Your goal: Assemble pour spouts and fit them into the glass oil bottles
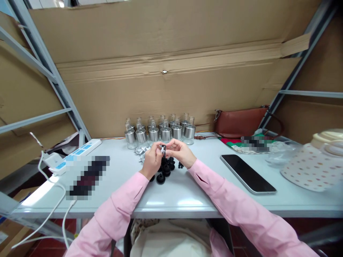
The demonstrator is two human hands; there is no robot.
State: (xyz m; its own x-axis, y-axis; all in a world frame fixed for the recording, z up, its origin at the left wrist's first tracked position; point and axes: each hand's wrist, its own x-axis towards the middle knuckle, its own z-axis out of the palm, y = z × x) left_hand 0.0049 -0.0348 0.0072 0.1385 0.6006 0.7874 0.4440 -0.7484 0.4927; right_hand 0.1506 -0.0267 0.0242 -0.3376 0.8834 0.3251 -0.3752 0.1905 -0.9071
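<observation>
My left hand [152, 159] pinches a small black-and-silver part [163, 149] between thumb and fingertips, just above the table. From the other side, my right hand [181, 152] has its thumb and fingers closed at the same part; the fingertips hide much of it. Below both hands lies a pile of black round caps [160, 178], partly covered by the left hand. A few tiny black pieces [180, 165] lie under the right hand. Behind the left hand are several silver metal parts [142, 150]. Glass bottles with metal sleeves [153, 134] stand upright in rows farther back.
A power strip [77, 153] with white cables lies at the left, near a blurred-out dark object [89, 176]. A tablet-like black-screened device [246, 173] lies to the right. Beyond it are a brown bag [238, 123] and a dotted cloth item [308, 166]. Cardboard [171, 92] walls the back.
</observation>
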